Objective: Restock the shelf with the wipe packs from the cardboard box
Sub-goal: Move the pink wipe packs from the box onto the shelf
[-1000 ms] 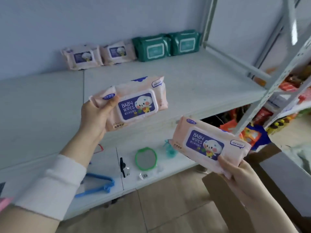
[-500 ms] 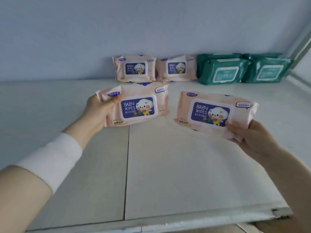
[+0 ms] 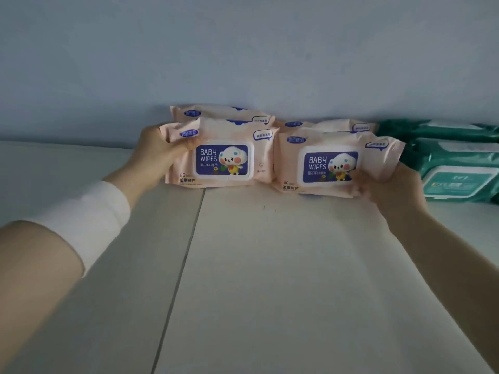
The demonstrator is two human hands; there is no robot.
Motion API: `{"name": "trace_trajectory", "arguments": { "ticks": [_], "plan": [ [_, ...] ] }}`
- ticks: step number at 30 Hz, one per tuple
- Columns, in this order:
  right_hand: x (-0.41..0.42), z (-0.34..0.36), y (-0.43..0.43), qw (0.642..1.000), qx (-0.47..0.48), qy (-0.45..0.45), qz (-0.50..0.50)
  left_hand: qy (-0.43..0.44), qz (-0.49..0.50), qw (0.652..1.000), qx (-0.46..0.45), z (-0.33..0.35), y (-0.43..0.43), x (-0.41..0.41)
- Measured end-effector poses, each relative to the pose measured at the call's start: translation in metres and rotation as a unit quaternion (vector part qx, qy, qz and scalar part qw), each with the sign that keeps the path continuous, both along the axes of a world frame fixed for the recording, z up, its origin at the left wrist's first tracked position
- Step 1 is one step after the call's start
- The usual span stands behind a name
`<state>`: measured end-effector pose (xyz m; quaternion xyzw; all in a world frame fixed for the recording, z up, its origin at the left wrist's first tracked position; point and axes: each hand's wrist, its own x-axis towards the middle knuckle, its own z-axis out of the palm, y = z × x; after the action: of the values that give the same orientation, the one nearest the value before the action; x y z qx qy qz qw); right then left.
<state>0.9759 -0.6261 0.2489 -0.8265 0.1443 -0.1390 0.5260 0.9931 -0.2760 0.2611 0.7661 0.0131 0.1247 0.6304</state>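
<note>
My left hand (image 3: 156,152) grips the left pack (image 3: 224,157), my right hand (image 3: 388,182) the right pack (image 3: 329,163); both stand broadside just before the back row (image 3: 221,113).

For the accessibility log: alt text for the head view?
The left hand grips a pink pack and the right hand another pack, both upright at the back of the shelf, before two more pink packs. Green packs stand on the right.
</note>
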Motion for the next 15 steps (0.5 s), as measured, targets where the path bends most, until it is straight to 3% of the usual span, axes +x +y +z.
{"name": "trace_trajectory", "arguments": {
  "ticks": [6,9,11,15],
  "plan": [
    [0.0,-0.013,0.007,0.997,-0.046,-0.025,-0.05,0.058,-0.062,0.994,0.065,0.007,0.011,0.009],
    [0.0,-0.012,0.014,0.994,-0.045,-0.021,-0.094,0.053,-0.025,0.986,0.158,0.011,0.012,0.01],
    [-0.005,-0.012,0.02,0.99,-0.043,-0.02,-0.13,0.038,-0.007,0.985,0.17,0.011,0.007,0.004],
    [-0.025,-0.012,0.039,0.973,-0.161,0.022,-0.166,-0.014,0.082,0.968,0.238,0.007,-0.002,-0.015]
  ]
}}
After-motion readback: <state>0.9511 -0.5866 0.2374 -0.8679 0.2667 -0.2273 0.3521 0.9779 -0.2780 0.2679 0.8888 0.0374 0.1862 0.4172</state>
